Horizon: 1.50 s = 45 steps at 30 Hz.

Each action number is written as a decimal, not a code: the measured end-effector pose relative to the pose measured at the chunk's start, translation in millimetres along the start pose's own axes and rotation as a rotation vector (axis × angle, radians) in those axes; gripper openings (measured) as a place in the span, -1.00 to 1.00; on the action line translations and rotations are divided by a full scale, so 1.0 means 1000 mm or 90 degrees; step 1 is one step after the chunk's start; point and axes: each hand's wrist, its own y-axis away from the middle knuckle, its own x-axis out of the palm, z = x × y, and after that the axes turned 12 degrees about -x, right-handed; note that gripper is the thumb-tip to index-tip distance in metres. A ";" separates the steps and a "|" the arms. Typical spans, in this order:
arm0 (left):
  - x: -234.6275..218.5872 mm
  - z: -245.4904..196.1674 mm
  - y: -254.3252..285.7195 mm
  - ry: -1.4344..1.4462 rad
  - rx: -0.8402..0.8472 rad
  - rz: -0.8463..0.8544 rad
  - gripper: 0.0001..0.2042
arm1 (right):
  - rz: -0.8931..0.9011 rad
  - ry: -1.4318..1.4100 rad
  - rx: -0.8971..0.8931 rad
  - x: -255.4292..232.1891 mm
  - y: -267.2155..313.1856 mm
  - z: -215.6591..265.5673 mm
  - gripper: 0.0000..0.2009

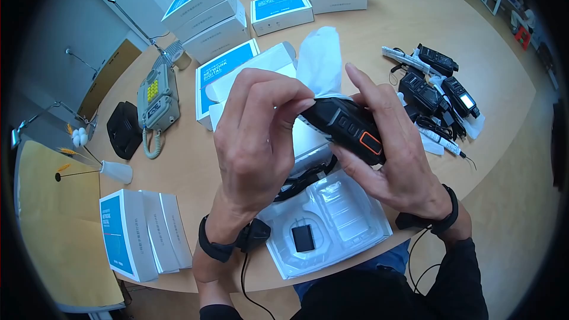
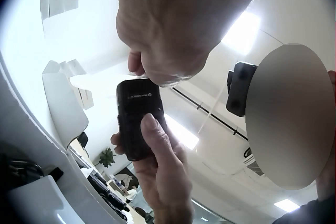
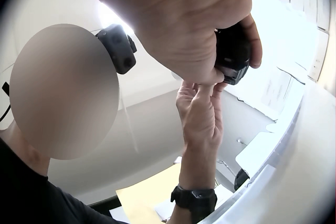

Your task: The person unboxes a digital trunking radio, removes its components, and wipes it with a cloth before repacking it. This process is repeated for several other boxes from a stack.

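Note:
In the head view a black handheld two-way radio [image 1: 347, 129] with an orange-ringed button is held up over the table. My right hand [image 1: 406, 163] grips its body, with the thumb along one face in the left wrist view. A thin white sleeve [image 1: 320, 62] sticks up from the radio's far side. At the radio's other end my left hand [image 1: 252, 133] pinches the sleeve's edge between thumb and forefinger. Below the hands lies a clear plastic tray [image 1: 332, 253] with a small black block [image 1: 303, 238] in it. Behind them is an opened white box [image 1: 275, 59], partly hidden.
Several black radios [image 1: 421, 89] with cables lie in a pile at right. White-and-blue boxes [image 1: 216, 29] are stacked at the back, with more boxes [image 1: 133, 234] at front left. A desk phone [image 1: 160, 98], a black pouch [image 1: 124, 129] and a white vase [image 1: 117, 172] stand left.

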 end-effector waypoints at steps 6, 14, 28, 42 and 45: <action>-0.002 0.001 0.000 -0.104 0.065 -0.033 -0.80 | -0.026 0.000 -0.020 0.005 0.001 0.000 -0.15; -0.005 -0.005 0.000 -0.067 0.064 0.002 -0.74 | -0.052 -0.050 0.024 0.006 0.002 0.003 -0.24; -0.018 0.002 -0.007 -0.058 0.089 0.072 -0.62 | -0.058 -0.027 -0.041 0.005 0.000 -0.002 -0.41; -0.006 -0.011 0.005 0.013 -0.049 0.080 -0.64 | -0.094 -0.025 -0.019 0.012 0.003 -0.005 -0.38; -0.003 -0.007 0.007 0.118 -0.148 0.091 -0.65 | -0.072 0.087 -0.059 0.014 0.002 -0.004 -0.18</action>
